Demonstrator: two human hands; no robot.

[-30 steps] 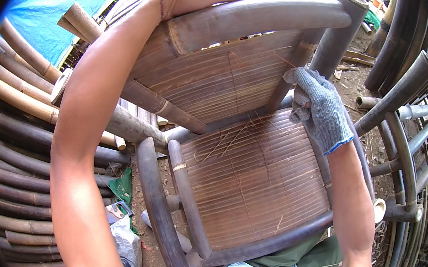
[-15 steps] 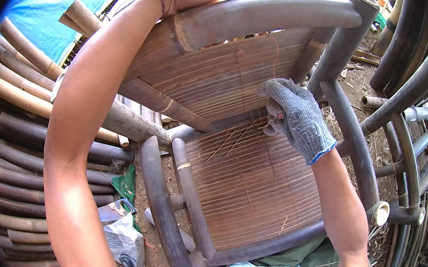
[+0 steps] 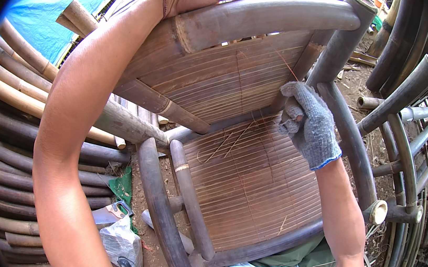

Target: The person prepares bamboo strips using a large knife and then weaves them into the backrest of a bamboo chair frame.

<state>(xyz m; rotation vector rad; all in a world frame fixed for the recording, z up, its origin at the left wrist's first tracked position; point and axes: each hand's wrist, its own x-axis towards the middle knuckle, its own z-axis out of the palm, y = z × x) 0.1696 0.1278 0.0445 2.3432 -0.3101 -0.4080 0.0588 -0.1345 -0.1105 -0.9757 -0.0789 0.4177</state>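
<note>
A dark bamboo chair (image 3: 269,17) with a slatted seat (image 3: 249,190) and slatted backrest (image 3: 203,87) fills the middle. My bare left hand (image 3: 203,0) lies over the left part of its top rail, fingers stretched along the rail; the thumb side is hidden. My right hand (image 3: 310,124), in a grey knitted glove with a blue hem, is closed in front of the backrest's lower right corner. From its fingers a thin reddish-brown strand (image 3: 286,65) runs up across the backrest slats; I cannot tell whether it is cord or wire. A looped strand (image 3: 223,144) lies on the back of the seat.
Stacked bamboo poles (image 3: 15,163) lie along the left, with a blue tarp (image 3: 49,4) beyond. A handsaw (image 3: 110,214) and a clear plastic bag (image 3: 122,244) are on the ground beside the chair's front left leg. Another bamboo frame (image 3: 403,139) stands close on the right.
My right hand has moved to the right, and the strand at its fingers, curved before, now runs straighter up to the left. My left hand stays on the top rail.
</note>
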